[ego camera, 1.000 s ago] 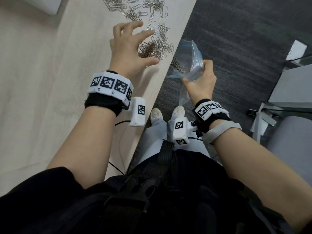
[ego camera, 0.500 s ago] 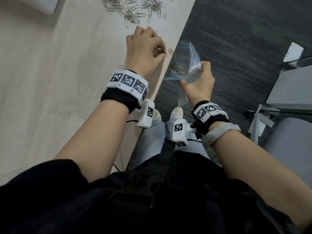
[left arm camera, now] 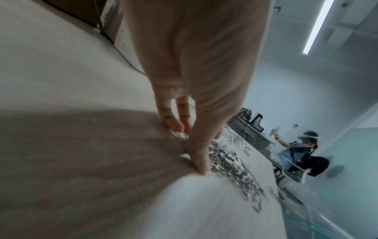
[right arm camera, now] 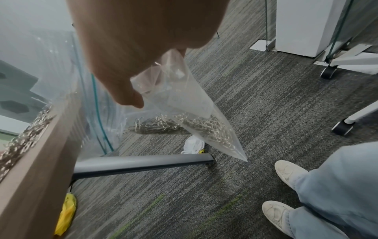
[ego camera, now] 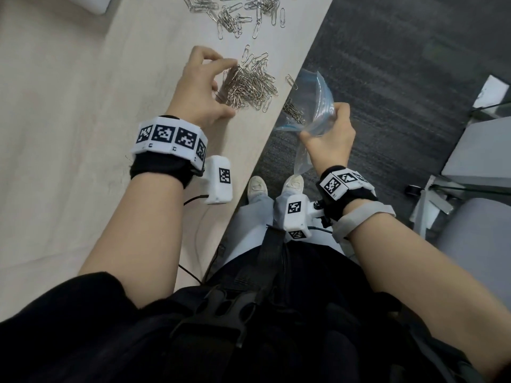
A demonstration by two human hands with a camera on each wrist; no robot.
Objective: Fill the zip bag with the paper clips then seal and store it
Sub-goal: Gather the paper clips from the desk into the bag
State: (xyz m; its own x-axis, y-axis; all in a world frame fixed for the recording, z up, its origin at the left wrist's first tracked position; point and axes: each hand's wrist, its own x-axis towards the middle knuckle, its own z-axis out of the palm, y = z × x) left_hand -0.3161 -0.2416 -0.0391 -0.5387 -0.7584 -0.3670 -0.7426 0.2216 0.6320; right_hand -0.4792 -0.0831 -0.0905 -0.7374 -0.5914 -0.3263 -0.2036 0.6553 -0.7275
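A heap of silver paper clips [ego camera: 250, 84] lies near the table's right edge [ego camera: 276, 128]. My left hand [ego camera: 228, 88] is cupped round the heap's left side, fingers loosely curved; in the left wrist view the thumb and fingertips [left arm camera: 174, 126] touch the table at the rim of the clips [left arm camera: 231, 163]. My right hand [ego camera: 327, 128] grips a clear zip bag [ego camera: 318, 98] just off the table edge, mouth gaping toward the heap. Several clips [ego camera: 294, 113] lie inside the bag [right arm camera: 190, 100], gathered in its lower corner [right arm camera: 206, 127].
More loose clips [ego camera: 237, 12] are scattered farther back on the pale wooden table [ego camera: 83, 106], and one clip [ego camera: 291, 81] sits at the very edge. Below the bag are dark carpet, my shoes [ego camera: 257, 186] and a grey table foot [right arm camera: 143, 161]. Grey furniture [ego camera: 484, 153] stands to the right.
Half a second ago my left hand was closed on clips at the bag's mouth. It is now back on the table with its fingers spread round the heap. The right hand still holds the bag.
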